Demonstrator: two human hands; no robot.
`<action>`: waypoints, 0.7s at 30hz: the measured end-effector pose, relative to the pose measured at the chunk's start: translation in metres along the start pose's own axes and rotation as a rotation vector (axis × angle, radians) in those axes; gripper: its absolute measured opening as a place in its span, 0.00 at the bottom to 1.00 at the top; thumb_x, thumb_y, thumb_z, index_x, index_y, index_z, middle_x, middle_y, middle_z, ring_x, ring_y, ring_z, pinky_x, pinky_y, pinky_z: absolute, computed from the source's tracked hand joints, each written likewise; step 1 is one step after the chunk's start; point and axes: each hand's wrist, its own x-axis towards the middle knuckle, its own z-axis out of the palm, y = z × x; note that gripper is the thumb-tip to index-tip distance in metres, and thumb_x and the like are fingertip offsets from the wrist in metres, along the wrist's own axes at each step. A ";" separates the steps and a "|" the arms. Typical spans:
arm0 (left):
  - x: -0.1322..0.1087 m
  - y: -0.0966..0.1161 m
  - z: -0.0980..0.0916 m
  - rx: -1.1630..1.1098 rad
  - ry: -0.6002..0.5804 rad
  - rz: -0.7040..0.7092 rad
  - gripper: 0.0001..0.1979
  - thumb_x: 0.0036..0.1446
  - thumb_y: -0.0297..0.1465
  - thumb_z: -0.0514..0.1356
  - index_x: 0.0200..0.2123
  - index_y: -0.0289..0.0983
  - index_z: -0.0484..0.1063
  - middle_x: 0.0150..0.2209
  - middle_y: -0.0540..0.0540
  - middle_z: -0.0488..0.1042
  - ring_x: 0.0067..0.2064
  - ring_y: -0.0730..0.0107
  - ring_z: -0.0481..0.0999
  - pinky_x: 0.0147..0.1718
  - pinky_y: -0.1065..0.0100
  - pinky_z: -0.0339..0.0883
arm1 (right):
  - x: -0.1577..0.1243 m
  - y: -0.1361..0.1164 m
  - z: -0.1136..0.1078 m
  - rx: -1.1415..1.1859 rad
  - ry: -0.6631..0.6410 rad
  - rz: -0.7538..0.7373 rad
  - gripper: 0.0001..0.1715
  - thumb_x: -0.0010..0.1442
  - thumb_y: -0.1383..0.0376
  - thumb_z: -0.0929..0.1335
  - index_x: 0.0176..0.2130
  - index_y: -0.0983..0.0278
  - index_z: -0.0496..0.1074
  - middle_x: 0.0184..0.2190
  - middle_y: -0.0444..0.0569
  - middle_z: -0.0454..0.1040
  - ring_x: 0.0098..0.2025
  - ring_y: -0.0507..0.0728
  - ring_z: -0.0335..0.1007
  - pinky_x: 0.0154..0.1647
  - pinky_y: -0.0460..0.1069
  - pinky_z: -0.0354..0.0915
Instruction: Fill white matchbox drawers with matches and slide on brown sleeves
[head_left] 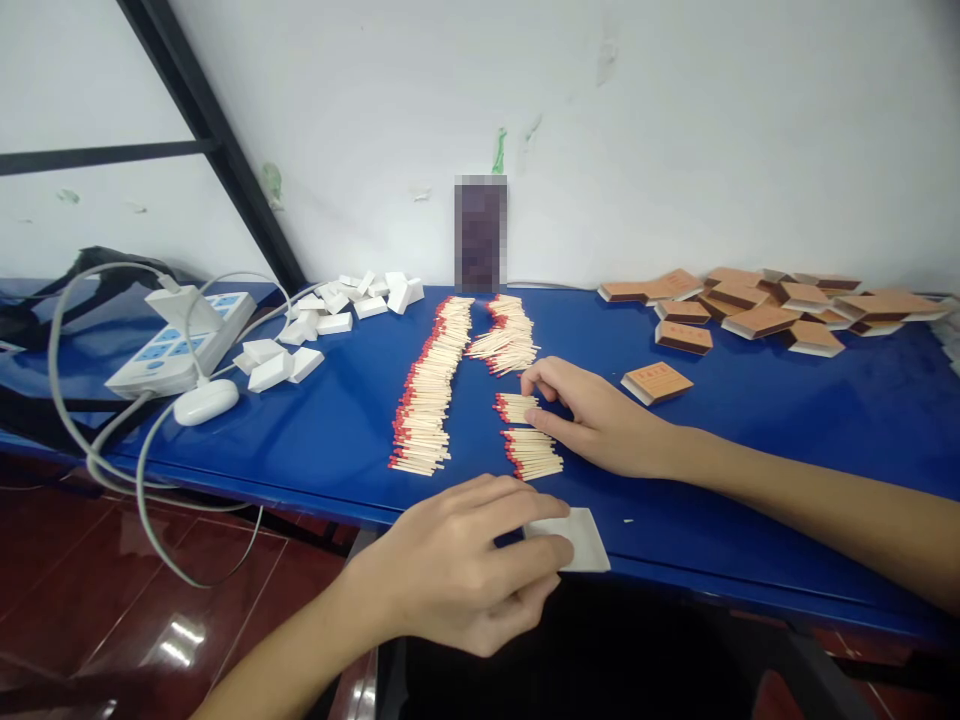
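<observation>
My left hand (480, 560) is at the table's front edge, its fingers closed over the left side of a white paper matchbox tray (591, 540). Thumb and curled fingers of my right hand (596, 415) close around the right end of a small bunch of matches (513, 408). Just below it lies another small bunch of matches (534, 455), red heads to the left. A long row of matches (427, 390) runs down the left, and a shorter pile of matches (510, 335) is farther back.
White inner trays (352, 300) lie heaped at the back left. Orange-brown matchbox sleeves (757, 300) are piled at the back right, with one sleeve (657, 382) nearer. A power strip (184, 340) with white cables stands left. A blurred dark upright object (481, 235) leans against the wall.
</observation>
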 end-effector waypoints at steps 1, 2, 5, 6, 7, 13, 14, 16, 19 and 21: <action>0.000 0.000 0.000 -0.002 -0.001 0.000 0.07 0.61 0.24 0.56 0.41 0.33 0.73 0.45 0.40 0.77 0.45 0.65 0.77 0.46 0.64 0.75 | 0.000 0.000 0.000 -0.003 -0.005 0.004 0.04 0.66 0.63 0.61 0.41 0.61 0.62 0.35 0.46 0.66 0.34 0.55 0.59 0.36 0.52 0.55; 0.000 0.000 0.000 -0.004 0.000 0.001 0.07 0.61 0.24 0.56 0.41 0.33 0.73 0.45 0.40 0.77 0.45 0.65 0.77 0.46 0.64 0.75 | 0.000 0.000 0.000 -0.006 -0.011 0.007 0.04 0.66 0.63 0.61 0.41 0.61 0.62 0.36 0.46 0.65 0.34 0.55 0.59 0.36 0.52 0.55; 0.000 0.000 0.000 -0.003 0.001 -0.004 0.07 0.61 0.24 0.57 0.41 0.33 0.73 0.45 0.40 0.77 0.45 0.65 0.78 0.46 0.65 0.75 | -0.001 0.000 -0.001 -0.005 -0.025 0.007 0.04 0.66 0.63 0.62 0.40 0.61 0.62 0.35 0.46 0.64 0.34 0.55 0.59 0.36 0.51 0.55; 0.000 0.000 0.000 -0.002 0.001 -0.005 0.07 0.61 0.24 0.57 0.41 0.33 0.73 0.45 0.40 0.77 0.45 0.66 0.78 0.46 0.65 0.75 | -0.001 -0.001 -0.002 -0.002 -0.026 0.007 0.04 0.66 0.62 0.62 0.40 0.61 0.62 0.35 0.45 0.64 0.34 0.55 0.59 0.36 0.51 0.55; 0.000 0.000 0.000 0.000 -0.001 -0.005 0.07 0.61 0.24 0.56 0.41 0.33 0.73 0.45 0.40 0.77 0.45 0.66 0.78 0.46 0.65 0.75 | -0.001 -0.001 -0.002 0.003 -0.027 0.008 0.04 0.66 0.62 0.62 0.40 0.61 0.62 0.35 0.45 0.64 0.34 0.55 0.59 0.36 0.51 0.55; 0.000 0.000 0.000 -0.012 -0.009 -0.004 0.07 0.61 0.24 0.56 0.42 0.32 0.73 0.45 0.39 0.77 0.46 0.65 0.78 0.47 0.64 0.75 | 0.003 -0.002 0.001 0.026 0.007 0.040 0.04 0.66 0.63 0.61 0.40 0.61 0.62 0.35 0.46 0.65 0.34 0.55 0.58 0.36 0.51 0.55; 0.000 0.000 0.000 -0.015 -0.009 -0.004 0.07 0.61 0.24 0.56 0.42 0.32 0.73 0.45 0.39 0.77 0.46 0.64 0.78 0.47 0.63 0.75 | 0.003 -0.002 0.001 0.023 0.009 0.038 0.04 0.66 0.64 0.61 0.40 0.61 0.62 0.35 0.46 0.66 0.34 0.55 0.58 0.37 0.51 0.55; 0.001 0.001 0.000 -0.014 -0.008 -0.007 0.07 0.61 0.24 0.57 0.42 0.32 0.73 0.46 0.39 0.77 0.46 0.64 0.78 0.46 0.63 0.75 | 0.004 -0.002 0.002 0.013 0.009 0.037 0.03 0.65 0.64 0.61 0.40 0.61 0.62 0.36 0.47 0.67 0.34 0.55 0.59 0.37 0.52 0.55; 0.001 0.001 -0.001 -0.005 -0.003 -0.009 0.07 0.61 0.24 0.56 0.42 0.33 0.72 0.46 0.40 0.77 0.45 0.64 0.78 0.45 0.64 0.76 | 0.003 -0.002 0.002 0.003 0.004 0.044 0.03 0.65 0.64 0.61 0.40 0.61 0.62 0.36 0.48 0.67 0.35 0.56 0.59 0.37 0.52 0.56; 0.001 0.001 -0.001 -0.003 -0.001 -0.008 0.07 0.61 0.24 0.56 0.42 0.34 0.73 0.46 0.41 0.77 0.44 0.65 0.78 0.44 0.64 0.76 | 0.003 -0.002 0.001 0.003 -0.009 0.046 0.04 0.65 0.63 0.61 0.41 0.61 0.62 0.37 0.48 0.67 0.36 0.56 0.60 0.37 0.52 0.56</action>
